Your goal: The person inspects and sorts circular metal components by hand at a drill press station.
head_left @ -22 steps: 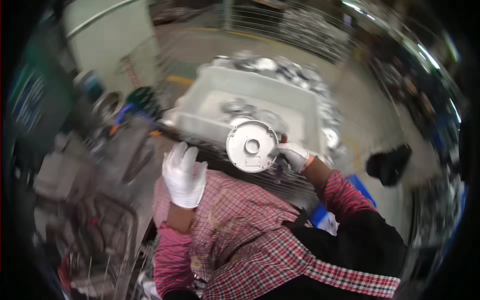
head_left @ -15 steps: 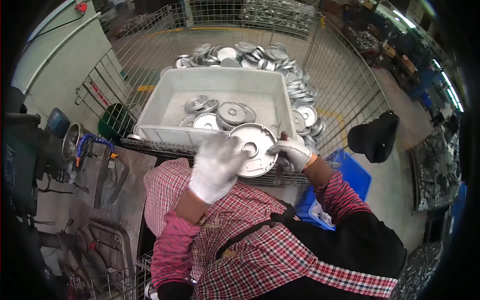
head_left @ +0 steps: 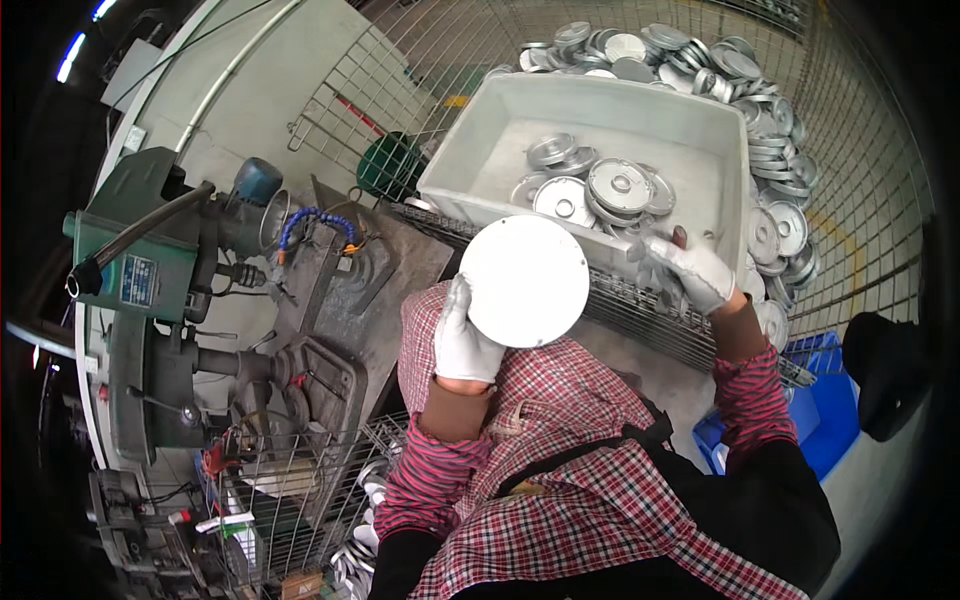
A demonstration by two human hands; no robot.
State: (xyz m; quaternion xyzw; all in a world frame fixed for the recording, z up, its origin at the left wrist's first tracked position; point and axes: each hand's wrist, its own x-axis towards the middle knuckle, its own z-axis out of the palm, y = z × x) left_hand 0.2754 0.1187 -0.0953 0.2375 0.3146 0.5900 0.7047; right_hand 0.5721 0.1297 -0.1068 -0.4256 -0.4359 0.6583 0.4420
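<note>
My left hand (head_left: 468, 340), in a white glove, grips a round metal cover (head_left: 528, 282) by its left edge, fingers behind it. The cover's smooth, bright face is turned up, with small holes near its rim. My right hand (head_left: 692, 268), also gloved, is apart from the cover, at the front wall of the grey plastic bin (head_left: 470, 208). It is closed around a slim tool (head_left: 680, 237) with a brown end; the rest of the tool is mostly hidden. Several similar metal covers (head_left: 620, 187) lie in the bin, some stacked.
A wire mesh cage (head_left: 860, 130) surrounds the bin, with many metal covers (head_left: 770, 150) heaped behind and right of it. At left stands a green drill press (head_left: 150, 250) with a blue coolant hose (head_left: 310, 215). A blue crate (head_left: 825, 410) sits at lower right.
The cover has turned over from its ribbed side to its smooth side, now in my left hand alone. My right hand has come off it. The view has swung left.
</note>
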